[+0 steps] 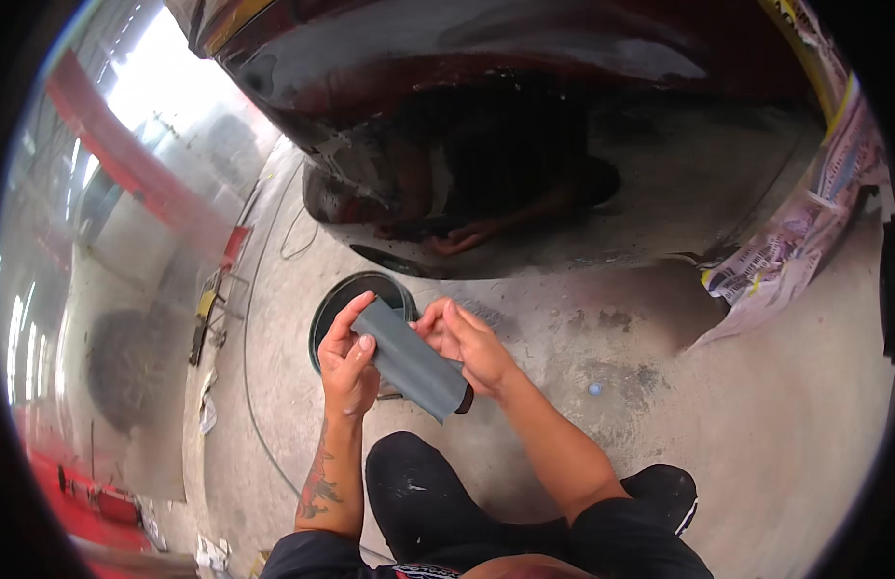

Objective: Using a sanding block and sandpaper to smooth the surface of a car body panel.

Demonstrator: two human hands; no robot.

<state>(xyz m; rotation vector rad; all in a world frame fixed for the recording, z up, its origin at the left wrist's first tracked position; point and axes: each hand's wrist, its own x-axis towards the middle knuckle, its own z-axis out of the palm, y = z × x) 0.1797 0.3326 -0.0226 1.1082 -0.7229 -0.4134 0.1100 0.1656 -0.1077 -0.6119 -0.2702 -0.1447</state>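
A grey sheet of sandpaper point(404, 352) is held slantwise in front of me, bent around a dark block whose end point(466, 399) shows at the lower right. My left hand point(351, 362) grips its upper left part, the thumb lying over the face. On the other side, my right hand point(467, 347) has curled fingers at the sheet's right edge; its grip is partly hidden. Beneath the hands stands a dark round bucket point(324, 311) with something greyish inside. Beyond them is a glossy dark car bumper point(524, 183) that mirrors my arms.
Printed masking paper point(785, 256) hangs from the car at the right. A small blue cap point(595, 389) lies on the stained concrete floor point(756, 415). A thin hose point(247, 376) runs along the floor at left, near a red and grey wall point(129, 289).
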